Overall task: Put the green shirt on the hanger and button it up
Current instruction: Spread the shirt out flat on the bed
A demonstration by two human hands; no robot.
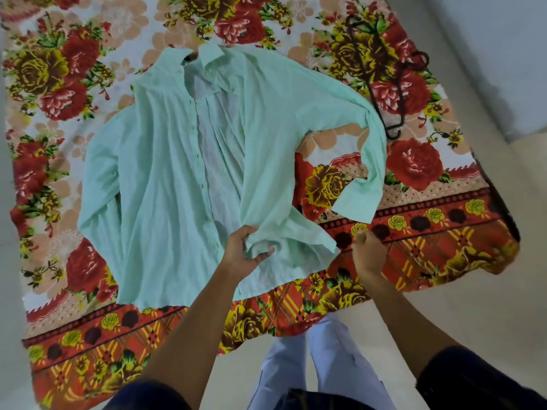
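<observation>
Green shirt (165, 173) lies unbuttoned, front open, on the floral blanket (414, 247), stretching away from both hands. Left hand (245, 250) bunches its lower front edge, fingers curled into the cloth. Right hand (367, 250), blurred, looks fisted on nothing, just beside the hem. Dark hanger (381, 93) lies far beyond the right hand, partly under the sleeve. No label readable.

Floor (444, 315): pale cream, smooth, seen left, right & along the near edge. A floral blanket (429, 247) lies spread flat over most of it: red & yellow roses on white, w/ an orange-red plaid border at the near end. Far right, a light grey wall (488, 54) meets the floor at an angle. Light is soft & even, no hard shadows.
</observation>
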